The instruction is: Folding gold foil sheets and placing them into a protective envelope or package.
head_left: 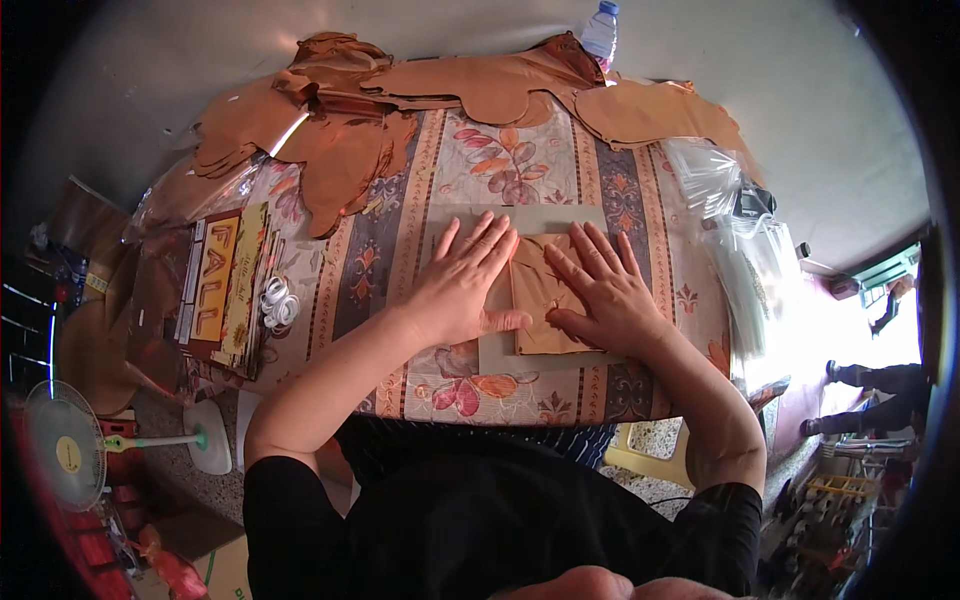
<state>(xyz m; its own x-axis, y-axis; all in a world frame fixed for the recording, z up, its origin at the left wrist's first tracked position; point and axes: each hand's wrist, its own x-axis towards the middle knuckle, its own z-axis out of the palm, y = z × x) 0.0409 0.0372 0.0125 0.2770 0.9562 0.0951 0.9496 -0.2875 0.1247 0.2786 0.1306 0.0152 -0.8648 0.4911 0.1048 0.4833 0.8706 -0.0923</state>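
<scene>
Thumbs point inward over the tan packet (pixel 535 290), flat, rectangular, creased; the left hand (pixel 460 285) lies flat, little finger apart, while the right hand (pixel 608 295) fans its fingers over the packet's right side. Grey board (pixel 545 217) shows past the fingertips; brown cutouts (pixel 500 85) lie well beyond.

Large capital letters are printed down the brown and yellow card (pixel 209 282) at the left of the bench (pixel 345 300). Smaller, slanting lettering is borne by the yellowish card (pixel 240 290) beside it, too small to be made out. On the fan (pixel 68 455), the centre badge cannot be read.
</scene>
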